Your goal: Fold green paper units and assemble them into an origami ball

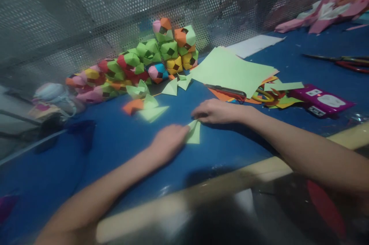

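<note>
On the blue tabletop [161,175], a small folded piece of pale green paper [195,133] lies between my hands. My left hand [170,141] is closed at its left edge, the fingers somewhat blurred. My right hand [216,111] is curled, with its fingertips pinching the paper's upper tip. Beyond my left hand are a folded pale green paper piece [154,112] and an orange one [133,106], both smeared by motion. Two more folded pale green pieces [170,87] sit close by.
Colourful folded-paper balls [148,52] are stacked against a perforated metal panel [115,6]. Right of them lie a stack of green sheets [233,70], a cutter knife [227,90], yellow-handled scissors [263,95] and a purple packet [323,100]. A pale edge [184,204] borders the table's front.
</note>
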Demonstrator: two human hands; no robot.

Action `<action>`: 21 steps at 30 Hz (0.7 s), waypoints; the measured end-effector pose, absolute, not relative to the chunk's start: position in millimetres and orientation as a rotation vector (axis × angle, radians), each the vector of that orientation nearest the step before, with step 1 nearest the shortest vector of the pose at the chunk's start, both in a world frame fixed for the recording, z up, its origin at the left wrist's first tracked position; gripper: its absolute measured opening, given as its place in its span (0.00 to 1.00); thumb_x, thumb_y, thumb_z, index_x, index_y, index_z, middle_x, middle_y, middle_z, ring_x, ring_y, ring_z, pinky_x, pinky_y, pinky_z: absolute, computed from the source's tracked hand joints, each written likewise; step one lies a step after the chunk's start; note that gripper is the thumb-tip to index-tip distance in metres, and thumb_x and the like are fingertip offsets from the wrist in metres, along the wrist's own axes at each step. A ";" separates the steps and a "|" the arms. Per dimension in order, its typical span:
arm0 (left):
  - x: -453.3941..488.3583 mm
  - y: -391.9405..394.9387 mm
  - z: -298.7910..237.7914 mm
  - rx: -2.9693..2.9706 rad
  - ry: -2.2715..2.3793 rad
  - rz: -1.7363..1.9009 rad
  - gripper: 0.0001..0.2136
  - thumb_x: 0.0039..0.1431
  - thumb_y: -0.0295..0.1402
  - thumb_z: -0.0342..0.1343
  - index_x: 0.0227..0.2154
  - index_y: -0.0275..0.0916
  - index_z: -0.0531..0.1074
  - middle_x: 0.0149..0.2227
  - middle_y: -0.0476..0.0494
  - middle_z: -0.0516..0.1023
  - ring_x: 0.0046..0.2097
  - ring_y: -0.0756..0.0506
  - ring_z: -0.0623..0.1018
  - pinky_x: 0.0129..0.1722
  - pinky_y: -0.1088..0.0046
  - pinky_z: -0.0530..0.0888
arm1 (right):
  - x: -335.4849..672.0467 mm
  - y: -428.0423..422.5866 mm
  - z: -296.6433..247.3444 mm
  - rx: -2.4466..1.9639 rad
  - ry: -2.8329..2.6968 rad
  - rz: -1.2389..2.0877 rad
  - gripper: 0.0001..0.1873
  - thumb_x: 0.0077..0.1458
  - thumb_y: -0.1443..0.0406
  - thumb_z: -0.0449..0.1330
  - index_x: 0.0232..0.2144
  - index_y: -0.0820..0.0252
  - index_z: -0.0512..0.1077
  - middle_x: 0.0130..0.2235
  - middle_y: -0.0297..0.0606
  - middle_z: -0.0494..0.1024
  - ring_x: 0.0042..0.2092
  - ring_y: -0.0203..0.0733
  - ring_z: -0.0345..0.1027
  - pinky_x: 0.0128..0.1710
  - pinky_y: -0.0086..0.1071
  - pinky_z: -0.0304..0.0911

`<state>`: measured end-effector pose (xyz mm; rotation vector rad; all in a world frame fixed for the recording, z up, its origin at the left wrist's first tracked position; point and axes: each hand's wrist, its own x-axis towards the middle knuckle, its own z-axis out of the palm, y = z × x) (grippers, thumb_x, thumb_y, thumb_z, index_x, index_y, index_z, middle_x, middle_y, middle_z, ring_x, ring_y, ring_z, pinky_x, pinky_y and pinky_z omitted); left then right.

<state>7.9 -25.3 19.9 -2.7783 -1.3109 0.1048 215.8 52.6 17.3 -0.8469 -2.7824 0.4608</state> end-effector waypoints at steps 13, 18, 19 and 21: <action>-1.6 -3.9 5.8 -2.618 -2.209 -1.303 0.10 0.49 0.27 0.53 0.37 0.37 0.66 0.32 0.49 0.72 0.32 0.49 0.72 0.32 0.73 0.69 | 192.6 41.3 21.4 -1.351 -1.913 1.066 0.24 0.53 0.62 0.58 0.51 0.70 0.65 0.40 0.46 0.77 0.38 0.41 0.71 0.38 0.33 0.66; 2.4 -3.5 5.4 -2.538 -2.329 -1.578 0.14 0.49 0.31 0.55 0.40 0.38 0.65 0.39 0.46 0.73 0.35 0.49 0.73 0.32 0.73 0.70 | 187.3 34.9 20.8 -1.219 -2.018 1.056 0.23 0.45 0.75 0.57 0.47 0.66 0.68 0.42 0.42 0.77 0.41 0.41 0.70 0.39 0.30 0.64; 1.2 -1.8 4.7 -2.526 -2.303 -1.606 0.14 0.50 0.31 0.54 0.40 0.38 0.65 0.40 0.44 0.72 0.36 0.49 0.73 0.33 0.73 0.71 | 188.3 35.5 19.9 -1.195 -2.033 1.040 0.23 0.45 0.75 0.56 0.47 0.66 0.68 0.43 0.42 0.77 0.42 0.42 0.70 0.39 0.30 0.64; -2.3 2.4 2.6 -2.554 -2.242 -1.601 0.14 0.50 0.30 0.54 0.41 0.37 0.65 0.41 0.42 0.72 0.38 0.48 0.73 0.35 0.72 0.71 | 191.0 37.7 17.7 -1.154 -2.069 1.003 0.24 0.45 0.75 0.56 0.48 0.66 0.67 0.44 0.43 0.76 0.42 0.42 0.70 0.39 0.32 0.64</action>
